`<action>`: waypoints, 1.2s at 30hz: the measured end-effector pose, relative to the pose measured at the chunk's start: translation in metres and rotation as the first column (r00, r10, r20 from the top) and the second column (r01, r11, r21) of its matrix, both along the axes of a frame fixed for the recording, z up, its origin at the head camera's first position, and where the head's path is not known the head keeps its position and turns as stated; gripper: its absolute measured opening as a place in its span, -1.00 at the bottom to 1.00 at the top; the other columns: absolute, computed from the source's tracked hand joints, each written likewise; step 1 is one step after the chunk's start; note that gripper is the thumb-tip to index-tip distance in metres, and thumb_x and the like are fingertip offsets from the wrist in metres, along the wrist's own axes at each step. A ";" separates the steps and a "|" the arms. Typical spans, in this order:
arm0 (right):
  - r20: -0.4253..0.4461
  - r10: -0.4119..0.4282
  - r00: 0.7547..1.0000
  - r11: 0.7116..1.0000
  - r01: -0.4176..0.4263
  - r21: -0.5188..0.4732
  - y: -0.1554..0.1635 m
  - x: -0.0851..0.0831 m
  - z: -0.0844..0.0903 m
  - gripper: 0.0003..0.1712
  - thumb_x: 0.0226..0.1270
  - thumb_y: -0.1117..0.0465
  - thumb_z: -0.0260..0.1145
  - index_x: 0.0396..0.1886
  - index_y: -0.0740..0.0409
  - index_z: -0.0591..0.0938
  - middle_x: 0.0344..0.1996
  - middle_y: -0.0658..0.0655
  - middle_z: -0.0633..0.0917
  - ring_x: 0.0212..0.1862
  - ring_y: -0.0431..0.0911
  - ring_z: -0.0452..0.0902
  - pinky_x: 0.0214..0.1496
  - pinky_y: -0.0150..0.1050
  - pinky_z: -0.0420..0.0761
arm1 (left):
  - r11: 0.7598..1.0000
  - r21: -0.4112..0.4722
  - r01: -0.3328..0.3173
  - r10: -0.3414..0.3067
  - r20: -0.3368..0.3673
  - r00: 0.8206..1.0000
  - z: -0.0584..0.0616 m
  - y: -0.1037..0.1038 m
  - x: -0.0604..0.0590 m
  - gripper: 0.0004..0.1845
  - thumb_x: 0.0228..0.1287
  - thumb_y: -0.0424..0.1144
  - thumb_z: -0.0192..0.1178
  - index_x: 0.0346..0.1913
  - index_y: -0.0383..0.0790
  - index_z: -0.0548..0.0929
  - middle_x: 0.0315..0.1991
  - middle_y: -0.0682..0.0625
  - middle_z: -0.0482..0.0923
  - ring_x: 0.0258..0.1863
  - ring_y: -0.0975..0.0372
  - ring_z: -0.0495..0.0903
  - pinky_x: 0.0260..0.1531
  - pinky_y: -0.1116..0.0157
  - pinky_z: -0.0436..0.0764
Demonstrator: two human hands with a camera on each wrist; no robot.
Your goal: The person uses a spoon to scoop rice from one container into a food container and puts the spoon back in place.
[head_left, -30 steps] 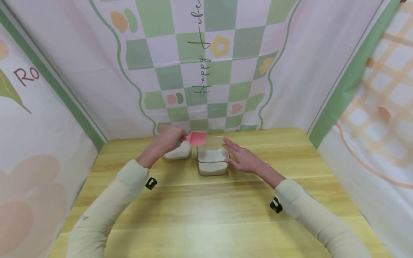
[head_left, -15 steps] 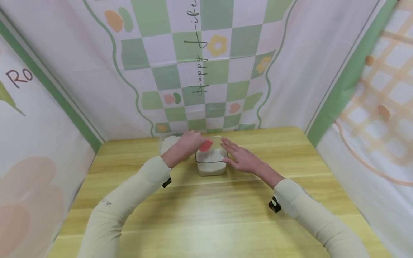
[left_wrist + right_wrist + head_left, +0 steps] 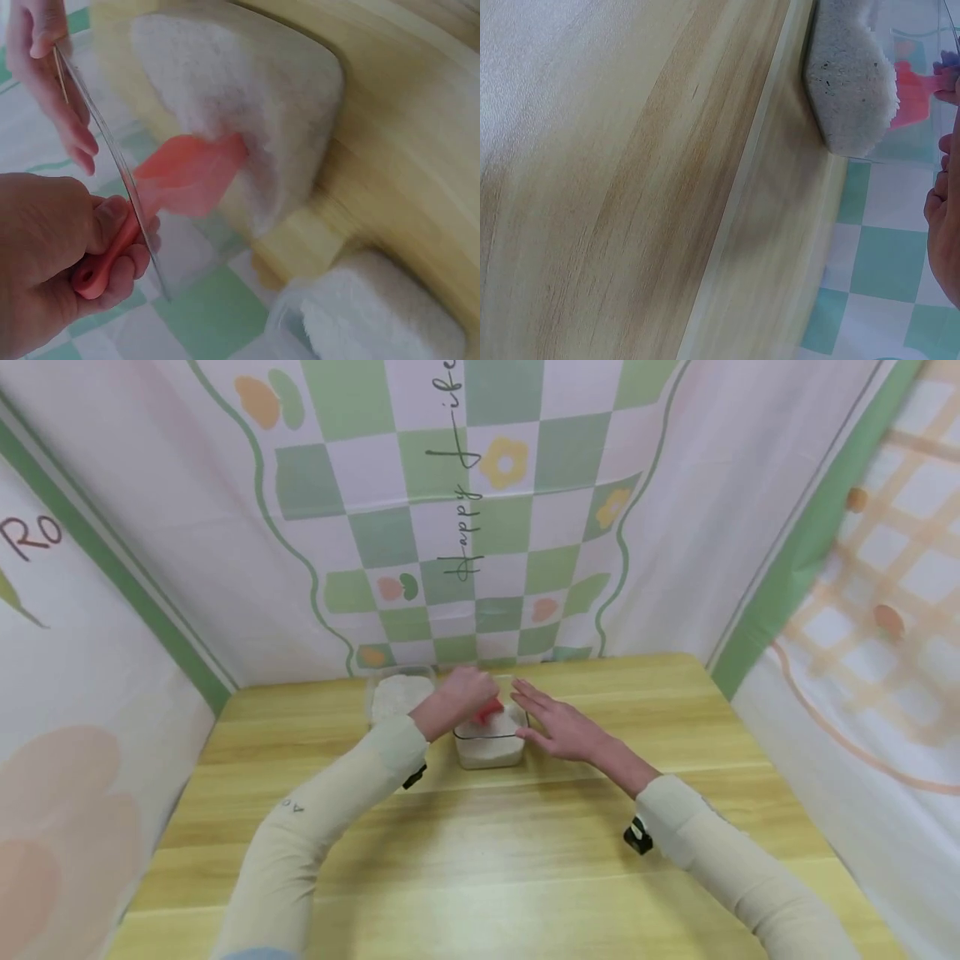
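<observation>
My left hand [image 3: 467, 692] grips a pink-red scoop [image 3: 191, 176] by its handle, fingers curled round it. The scoop's blade points down inside a clear glass container [image 3: 491, 755], its tip at the white rice [image 3: 232, 67]. Through the glass wall in the right wrist view, the blade shows against the sloping heap of rice [image 3: 847, 82]. My right hand [image 3: 566, 729] lies along the container's right side with fingers extended, thumb at the near corner of the rim. Part of the scoop is hidden behind my left hand in the head view.
Left of the glass container stands a second clear container [image 3: 371, 708], holding more white rice [image 3: 397, 693]. Both are near the back edge of the wooden table [image 3: 480, 860]. Behind it hangs a checkered cloth [image 3: 435, 535], with printed cloths at both sides.
My left hand has moved right with the scoop, from beside the second container to over the glass one, and the blade has tipped down into it. My right hand stays in place.
</observation>
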State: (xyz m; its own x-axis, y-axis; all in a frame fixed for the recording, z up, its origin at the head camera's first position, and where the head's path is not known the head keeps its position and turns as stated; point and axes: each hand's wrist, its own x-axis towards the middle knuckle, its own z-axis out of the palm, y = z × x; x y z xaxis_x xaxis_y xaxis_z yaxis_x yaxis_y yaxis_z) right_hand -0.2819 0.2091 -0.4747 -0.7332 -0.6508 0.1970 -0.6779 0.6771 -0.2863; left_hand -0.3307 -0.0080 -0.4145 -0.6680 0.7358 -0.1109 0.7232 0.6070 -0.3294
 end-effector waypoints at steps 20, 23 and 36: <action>0.007 0.000 1.000 1.000 0.000 0.007 -0.001 -0.002 -0.003 -0.24 0.52 -0.02 0.15 0.52 0.30 0.20 0.58 0.29 0.07 0.45 0.24 0.28 0.40 0.11 0.41 | 0.991 0.036 -0.127 0.098 0.442 0.892 0.009 0.007 -0.016 -0.80 0.32 -0.43 0.14 -0.47 -0.17 0.54 -0.52 0.06 0.51 -0.54 0.27 0.42 -0.52 0.40 0.43; -0.001 0.003 1.000 1.000 -0.003 0.002 -0.003 -0.001 -0.003 -0.24 0.51 0.00 0.16 0.52 0.30 0.21 0.58 0.29 0.09 0.47 0.22 0.26 0.41 0.11 0.41 | 0.990 0.040 -0.137 0.102 0.475 0.874 0.007 0.005 -0.019 -0.75 0.30 -0.42 0.18 -0.56 -0.17 0.57 -0.61 0.09 0.50 -0.60 0.31 0.41 -0.56 0.44 0.40; -0.001 0.005 1.000 1.000 -0.005 0.005 -0.002 -0.002 -0.001 -0.25 0.50 0.04 0.18 0.50 0.35 0.21 0.57 0.31 0.09 0.52 0.21 0.16 0.43 0.11 0.38 | 0.989 0.087 -0.122 0.063 0.496 0.866 0.000 0.001 -0.025 -0.75 0.23 -0.46 0.18 -0.56 -0.23 0.73 -0.67 0.11 0.55 -0.66 0.35 0.43 -0.58 0.47 0.40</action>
State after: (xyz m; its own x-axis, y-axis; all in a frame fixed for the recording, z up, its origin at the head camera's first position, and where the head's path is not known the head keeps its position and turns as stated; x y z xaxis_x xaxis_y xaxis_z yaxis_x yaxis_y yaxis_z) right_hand -0.2841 0.2071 -0.4761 -0.7299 -0.6553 0.1944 -0.6814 0.6752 -0.2824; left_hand -0.3560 -0.0066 -0.4143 -0.6145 0.7002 -0.3635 0.7119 0.6907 0.1268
